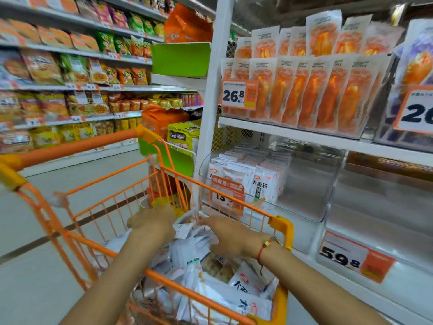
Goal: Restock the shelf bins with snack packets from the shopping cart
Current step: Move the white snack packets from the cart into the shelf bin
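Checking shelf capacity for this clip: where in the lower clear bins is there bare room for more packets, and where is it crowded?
Free: the clear bin right of the white packets, and the bin beyond it above the 59.8 tag. Crowded: the upper shelf's orange packets, and the cart, where both hands dig.

This is a shop, a supermarket aisle. Long shelves (77,55) on the left carry rows of bright snack bags, with small price labels along their edges. On the right a white rack (293,134) holds clear bins of orange packets (304,90), and big orange-and-white price tags (239,95) read 26.8 and 59.8. An orange wire cart (164,275) with yellow corner guards stands on the pale tiled floor (35,266) beside the rack, piled with white packets (243,280).
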### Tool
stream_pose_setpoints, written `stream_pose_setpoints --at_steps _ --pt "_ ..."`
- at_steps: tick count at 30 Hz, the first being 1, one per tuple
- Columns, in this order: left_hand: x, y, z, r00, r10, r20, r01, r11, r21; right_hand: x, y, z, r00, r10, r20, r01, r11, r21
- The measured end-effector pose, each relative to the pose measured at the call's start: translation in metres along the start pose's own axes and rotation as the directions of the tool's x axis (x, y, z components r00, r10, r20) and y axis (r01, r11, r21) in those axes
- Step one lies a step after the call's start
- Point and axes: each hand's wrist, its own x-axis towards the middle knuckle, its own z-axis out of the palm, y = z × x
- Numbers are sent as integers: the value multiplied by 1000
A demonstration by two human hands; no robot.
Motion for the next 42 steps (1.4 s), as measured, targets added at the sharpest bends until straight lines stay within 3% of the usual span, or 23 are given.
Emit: stream_pose_setpoints --at_steps 2,5,8,10,12,16,20,22,25,27,29,32,34,36,37,39,42 --pt "7 -14 -4 986 35 161 -42 998 42 12 -2 5 999 -36 5 36 995 -94" --pt "11 -28 -8 957 85 278 -68 995 -70 29 -7 7 994 -108 14 108 968 -225" --pt "17 -37 -2 971 113 210 -72 979 -191 47 -6 9 976 -212 -52 167 877 -451" --pt "21 -42 1 981 129 147 -81 952 -294 51 -5 6 952 -270 -143 175 866 -468" --pt "24 -47 0 979 176 102 -119 902 -415 46 -6 -3 951 -263 -163 187 908 -375" --pt "28 -55 0 980 199 18 -152 802 -578 17 -7 -26 989 -103 -109 108 993 38" --pt "26 -50 1 981 169 91 -119 908 -401 -18 -8 -63 999 -54 -9 54 984 169" --pt "25 -44 1 979 149 142 -99 945 -311 -30 -6 -74 997 -39 -60 54 960 275" --pt "20 -32 -2 986 142 84 -127 977 -171 -38 -1 -69 989 25 -147 54 857 513" --pt "18 -27 -4 982 188 7 -181 958 -224 -37 3 -60 981 97 -169 42 741 671" --pt "20 -24 -8 962 261 -76 -268 859 -436 -34 8 -52 962 196 -192 34 609 793" --pt "15 -17 -20 919 315 -235 -369 485 -793 -28 10 -44 907 389 -164 34 319 947" --pt "7 -11 -28 943 291 -158 -227 221 -948 -26 7 -45 867 486 -108 81 76 994" --pt "-3 -3 -31 932 362 -38 -46 14 -999 -27 5 -46 854 514 -84 134 -61 989" --pt "-7 2 -30 919 393 -6 4 -23 -1000 -27 2 -47 854 513 -91 157 -86 984" --pt "-12 12 -27 916 401 24 27 -2 -1000 -25 -5 -43 834 528 -163 221 -49 974" --pt "-18 27 -25 925 379 3 -18 52 -998 -18 -11 -32 711 583 -394 294 263 919"
